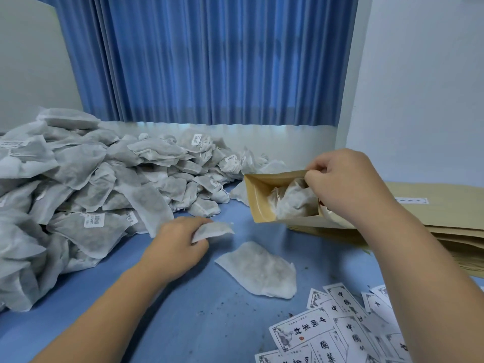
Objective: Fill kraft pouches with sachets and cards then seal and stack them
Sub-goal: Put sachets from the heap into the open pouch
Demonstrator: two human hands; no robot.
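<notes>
Kraft-brown paper pouch point(262, 197) is held at right centre of the frame, its mouth open toward the camera and white mesh sachets point(293, 201) stuffed inside. The right hand point(348, 184) pinches its upper edge. At centre, the left hand point(180, 242) grips one white sachet point(214, 230) over the blue desk point(183, 323). Another flat sachet point(259, 271) lies just beside it. A heap of sachets point(78, 179) fills the left, and printed white cards point(303, 334) lie lower right.

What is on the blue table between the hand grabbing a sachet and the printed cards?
A loose white fabric sachet lies flat there, between the left hand and the white printed cards; the head view shows it.
</notes>
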